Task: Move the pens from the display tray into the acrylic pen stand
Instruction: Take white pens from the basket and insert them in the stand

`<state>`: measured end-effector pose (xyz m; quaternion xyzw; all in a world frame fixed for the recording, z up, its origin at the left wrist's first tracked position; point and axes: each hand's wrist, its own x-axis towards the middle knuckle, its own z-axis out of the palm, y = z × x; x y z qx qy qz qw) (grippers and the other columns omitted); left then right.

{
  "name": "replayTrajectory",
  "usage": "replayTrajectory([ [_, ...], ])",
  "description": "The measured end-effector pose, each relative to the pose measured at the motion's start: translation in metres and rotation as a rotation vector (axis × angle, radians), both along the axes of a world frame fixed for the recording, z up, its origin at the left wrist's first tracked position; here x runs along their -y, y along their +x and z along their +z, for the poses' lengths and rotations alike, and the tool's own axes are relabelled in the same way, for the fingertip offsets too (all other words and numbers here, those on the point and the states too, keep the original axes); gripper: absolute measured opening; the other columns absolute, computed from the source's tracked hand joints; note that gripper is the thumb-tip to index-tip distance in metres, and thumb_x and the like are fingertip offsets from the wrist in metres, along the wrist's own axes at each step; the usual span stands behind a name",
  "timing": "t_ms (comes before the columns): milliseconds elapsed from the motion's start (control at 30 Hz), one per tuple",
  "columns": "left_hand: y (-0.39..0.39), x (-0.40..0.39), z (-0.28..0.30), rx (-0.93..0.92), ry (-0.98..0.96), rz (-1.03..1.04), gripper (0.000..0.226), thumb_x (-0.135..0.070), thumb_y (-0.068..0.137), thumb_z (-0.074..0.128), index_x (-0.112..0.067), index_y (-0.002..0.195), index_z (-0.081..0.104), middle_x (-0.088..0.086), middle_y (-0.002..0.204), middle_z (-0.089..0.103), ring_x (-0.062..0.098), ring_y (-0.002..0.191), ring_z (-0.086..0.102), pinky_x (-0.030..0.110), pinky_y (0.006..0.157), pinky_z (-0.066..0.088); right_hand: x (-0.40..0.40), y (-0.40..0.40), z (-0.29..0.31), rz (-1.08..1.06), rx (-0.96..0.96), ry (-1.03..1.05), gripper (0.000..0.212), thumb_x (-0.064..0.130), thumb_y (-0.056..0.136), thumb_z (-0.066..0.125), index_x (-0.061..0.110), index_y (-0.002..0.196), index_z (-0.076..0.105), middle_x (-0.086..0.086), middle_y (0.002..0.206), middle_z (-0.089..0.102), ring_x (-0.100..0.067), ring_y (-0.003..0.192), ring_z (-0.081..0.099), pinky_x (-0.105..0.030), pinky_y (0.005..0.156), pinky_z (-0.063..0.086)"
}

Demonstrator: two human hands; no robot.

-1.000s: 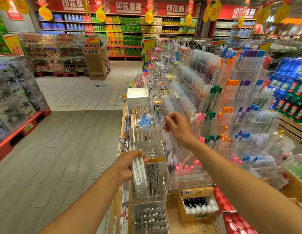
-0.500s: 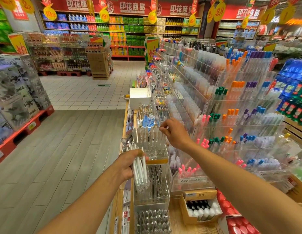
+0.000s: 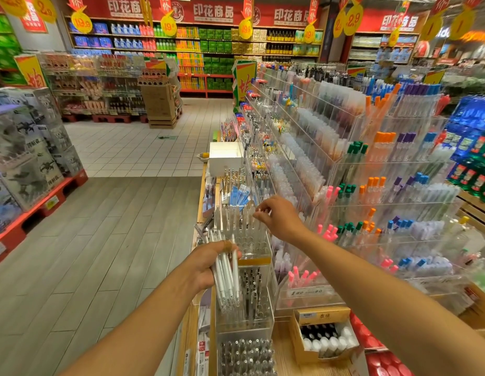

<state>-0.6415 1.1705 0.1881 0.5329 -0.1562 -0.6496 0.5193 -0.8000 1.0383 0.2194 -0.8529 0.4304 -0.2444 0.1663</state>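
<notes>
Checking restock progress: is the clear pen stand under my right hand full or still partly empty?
Partly empty: the acrylic pen stand has white pens standing in back rows, front holes bare.

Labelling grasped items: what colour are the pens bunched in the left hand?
White, some looking translucent: the pens in the left hand, head view.

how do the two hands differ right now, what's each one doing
The left hand is curled round a bundle of white pens; the right hand pinches at a single pen top. The left sits lower and nearer the camera; the right reaches further out, over the acrylic pen stand. Both are bare, working at the same stand.
</notes>
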Motion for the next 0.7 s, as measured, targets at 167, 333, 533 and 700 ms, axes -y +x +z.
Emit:
replayTrajectory([
  [167,-0.004,0.000,0.002,-0.013,-0.015,0.024,0.004,0.004,0.086,0.064,0.002,0.085,0.067,0.015,0.071,0.070,0.021,0.060,0.069,0.030,0.057,0.059,-0.020,-0.003,-0.003,-0.072,0.125,-0.109,0.021,0.035,0.091,0.064,0.021,0.105,0.059,0.010,0.099,0.053,-0.008,0.087,0.053,-0.025,0.077,0.044],
  [333,-0.010,0.000,0.007,-0.030,-0.037,0.008,0.007,0.004,0.086,0.064,0.006,0.091,0.068,0.015,0.072,0.070,0.021,0.060,0.069,0.029,0.053,0.058,-0.043,0.008,0.001,0.104,0.156,0.464,0.017,0.033,0.093,0.063,0.018,0.089,0.067,0.000,0.083,0.068,-0.010,0.066,0.059,-0.022,0.058,0.049],
  [533,-0.016,-0.001,0.010,-0.042,-0.078,0.000,0.009,0.006,0.087,0.062,0.005,0.091,0.069,0.015,0.072,0.071,0.021,0.060,0.069,0.030,0.053,0.058,-0.049,0.008,-0.002,0.129,0.255,0.700,0.023,0.027,0.092,0.066,0.009,0.078,0.070,-0.001,0.067,0.069,-0.007,0.045,0.049,-0.022,0.044,0.042],
  [700,-0.013,0.000,0.005,-0.048,-0.037,0.046,0.006,0.004,0.088,0.062,0.007,0.091,0.066,0.016,0.067,0.066,0.021,0.053,0.063,0.028,0.049,0.057,-0.045,0.003,0.007,0.105,0.381,0.814,0.016,0.015,0.097,0.058,0.003,0.087,0.059,-0.009,0.074,0.061,-0.014,0.058,0.061,-0.026,0.056,0.052],
])
